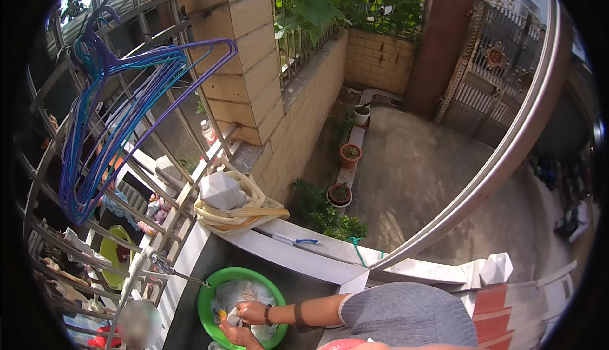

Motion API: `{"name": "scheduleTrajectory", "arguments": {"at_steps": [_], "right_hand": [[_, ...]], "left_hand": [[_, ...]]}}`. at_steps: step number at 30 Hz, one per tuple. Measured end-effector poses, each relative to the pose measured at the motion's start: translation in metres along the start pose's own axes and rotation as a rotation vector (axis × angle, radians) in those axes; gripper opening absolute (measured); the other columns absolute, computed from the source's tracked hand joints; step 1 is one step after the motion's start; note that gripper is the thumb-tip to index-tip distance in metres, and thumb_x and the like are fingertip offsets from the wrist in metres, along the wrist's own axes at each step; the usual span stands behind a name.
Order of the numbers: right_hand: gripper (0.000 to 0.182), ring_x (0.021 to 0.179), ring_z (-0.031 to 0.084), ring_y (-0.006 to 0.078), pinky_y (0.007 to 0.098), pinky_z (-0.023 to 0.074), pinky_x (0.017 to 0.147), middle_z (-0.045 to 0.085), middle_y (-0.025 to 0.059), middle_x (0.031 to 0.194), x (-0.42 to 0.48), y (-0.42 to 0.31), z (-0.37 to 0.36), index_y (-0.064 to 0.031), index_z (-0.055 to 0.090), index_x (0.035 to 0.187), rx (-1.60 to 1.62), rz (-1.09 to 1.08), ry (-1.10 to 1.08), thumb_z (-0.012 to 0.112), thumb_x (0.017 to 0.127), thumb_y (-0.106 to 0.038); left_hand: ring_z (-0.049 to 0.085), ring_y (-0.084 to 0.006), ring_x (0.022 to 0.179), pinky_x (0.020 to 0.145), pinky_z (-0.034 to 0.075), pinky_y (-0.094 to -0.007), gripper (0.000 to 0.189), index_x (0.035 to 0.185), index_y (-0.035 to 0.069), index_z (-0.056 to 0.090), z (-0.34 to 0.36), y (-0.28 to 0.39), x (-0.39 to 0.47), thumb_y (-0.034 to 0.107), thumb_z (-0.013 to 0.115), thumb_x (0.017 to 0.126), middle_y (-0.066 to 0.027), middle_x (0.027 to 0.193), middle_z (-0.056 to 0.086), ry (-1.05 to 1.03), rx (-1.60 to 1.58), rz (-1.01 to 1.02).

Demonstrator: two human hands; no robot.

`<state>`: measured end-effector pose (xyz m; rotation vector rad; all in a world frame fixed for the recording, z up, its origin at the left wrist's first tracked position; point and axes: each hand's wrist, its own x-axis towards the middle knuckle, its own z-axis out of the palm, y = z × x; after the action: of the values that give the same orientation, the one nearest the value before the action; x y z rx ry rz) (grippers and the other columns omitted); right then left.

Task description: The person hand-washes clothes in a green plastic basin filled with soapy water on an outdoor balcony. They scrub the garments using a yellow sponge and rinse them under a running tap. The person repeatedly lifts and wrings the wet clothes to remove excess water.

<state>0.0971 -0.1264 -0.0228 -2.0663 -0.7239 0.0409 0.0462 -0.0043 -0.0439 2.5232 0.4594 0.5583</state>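
A green plastic basin stands on a dark ledge surface in front of me, holding soapy suds and wet pale cloth. Inside its rim, my right hand, with a beaded bracelet at the wrist, grips a bunched piece of light fabric. Just below, my left hand is closed around the same fabric from the other side. A small yellow item shows by the fingers; whether it is soap or part of the cloth, I cannot tell.
Blue and purple clothes hangers hang on the metal railing at left. A coiled cream hose circles a white post cap. A blue-handled brush lies on the white ledge. Below are potted plants.
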Motion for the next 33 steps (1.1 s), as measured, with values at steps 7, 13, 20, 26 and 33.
{"name": "scheduleTrajectory", "arguments": {"at_steps": [7,13,20,26,33], "right_hand": [[0.011,0.076,0.059,0.0273,0.0367,0.048,0.066,0.056,0.0111,0.078,0.007,-0.03,0.006,-0.0043,0.06,0.072,-0.016,-0.002,0.036,0.056,0.07,-0.013],[0.015,0.082,0.058,0.0282,0.0383,0.0482,0.065,0.056,0.012,0.084,0.005,-0.045,0.001,-0.0048,0.062,0.077,-0.023,-0.077,-0.093,0.056,0.073,-0.018],[0.013,0.083,0.058,0.0264,0.0348,0.0494,0.066,0.055,0.0101,0.088,-0.011,-0.006,0.005,-0.0034,0.055,0.079,-0.054,-0.112,-0.128,0.059,0.07,-0.012],[0.051,0.109,0.047,0.0357,0.0407,0.0425,0.089,0.046,0.02,0.118,-0.003,-0.008,0.004,-0.003,0.05,0.111,-0.029,-0.082,0.037,0.066,0.063,-0.006],[0.065,0.093,0.057,0.0365,0.0397,0.0502,0.072,0.048,0.0237,0.118,0.007,0.011,0.006,-0.0097,0.04,0.128,-0.136,0.042,-0.108,0.063,0.067,-0.008]], "left_hand": [[0.057,-0.0286,0.091,0.08,0.048,-0.0385,0.031,0.108,0.0,0.053,0.023,-0.051,-0.009,0.014,0.055,0.081,-0.0133,0.1,0.056,-0.024,-0.819,-0.489],[0.057,-0.03,0.094,0.081,0.049,-0.0391,0.036,0.113,-0.002,0.052,0.036,-0.08,-0.016,0.02,0.048,0.084,-0.016,0.106,0.057,0.084,-1.412,-0.803],[0.057,-0.0301,0.094,0.08,0.049,-0.0395,0.04,0.115,-0.001,0.053,0.018,-0.03,-0.007,0.024,0.037,0.087,-0.0169,0.106,0.057,0.04,-1.278,-0.768],[0.055,-0.0232,0.09,0.078,0.049,-0.0351,0.034,0.117,-0.001,0.049,0.0,-0.008,0.003,0.001,0.047,0.083,-0.0128,0.106,0.055,0.001,-0.792,-0.356],[0.05,-0.0355,0.11,0.095,0.037,-0.038,0.054,0.121,-0.006,0.044,-0.028,0.037,0.008,-0.007,0.051,0.068,-0.0226,0.121,0.05,-0.217,-0.237,-0.011]]}}
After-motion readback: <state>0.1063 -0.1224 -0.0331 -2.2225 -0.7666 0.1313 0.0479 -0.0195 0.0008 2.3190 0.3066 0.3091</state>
